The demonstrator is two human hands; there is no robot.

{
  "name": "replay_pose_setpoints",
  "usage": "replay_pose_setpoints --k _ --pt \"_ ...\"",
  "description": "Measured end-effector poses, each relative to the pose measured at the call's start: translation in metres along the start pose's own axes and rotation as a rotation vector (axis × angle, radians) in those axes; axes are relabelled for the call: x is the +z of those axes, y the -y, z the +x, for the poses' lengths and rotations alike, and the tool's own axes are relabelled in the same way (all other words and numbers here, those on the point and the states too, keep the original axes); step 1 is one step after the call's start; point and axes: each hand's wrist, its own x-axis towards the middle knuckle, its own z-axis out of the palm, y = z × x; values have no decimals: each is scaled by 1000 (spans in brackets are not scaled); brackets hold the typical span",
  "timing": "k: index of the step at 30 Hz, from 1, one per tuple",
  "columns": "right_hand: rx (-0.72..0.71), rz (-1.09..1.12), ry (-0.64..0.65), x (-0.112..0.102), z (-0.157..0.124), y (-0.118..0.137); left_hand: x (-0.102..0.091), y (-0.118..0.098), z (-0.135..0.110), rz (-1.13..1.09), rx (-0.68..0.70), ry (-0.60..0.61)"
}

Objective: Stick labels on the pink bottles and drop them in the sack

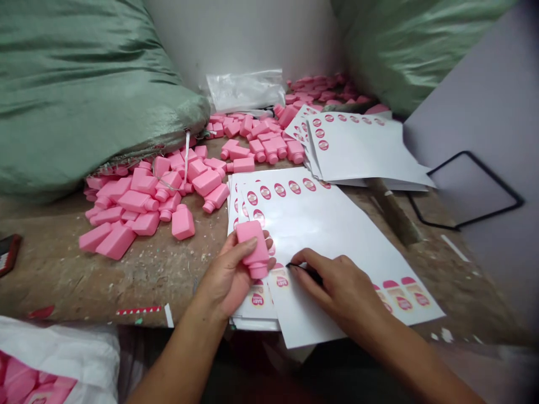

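My left hand (231, 275) is closed around a pink plastic bottle (252, 244), its neck pointing down toward me and its flat side up. Close by on the right, my right hand (332, 280) pinches a thin black pointed tool (311, 273); whether it is a blade or a pick I cannot tell. The tool's tip is at the edge of a printed label (281, 279) on the top sticker sheet (332, 224). Much of that sheet is bare white backing, with oval labels along its far edge and larger ones along its near edge.
Loose pink bottles (145, 188) cover the table's left and back. A second stack of sticker sheets (357, 148) lies back right, beside a black wire frame (467, 191). Green sacks (84, 101) bulge behind. A white bag (88, 353) holding bottles stands front left.
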Motion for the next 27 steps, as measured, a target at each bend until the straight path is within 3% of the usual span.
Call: replay_pose_setpoints --k 9,16,22,27 --pt "-92 -126 -125 5 3 3 -3 3 5 5 -69 -2" --pt "-90 -140 -89 7 6 4 -4 4 6 6 -70 29" --pt "43 67 58 2 9 -1 -3 2 7 -24 -73 23" --pt "-47 -80 -53 3 8 -2 0 4 9 -89 -16 -24"
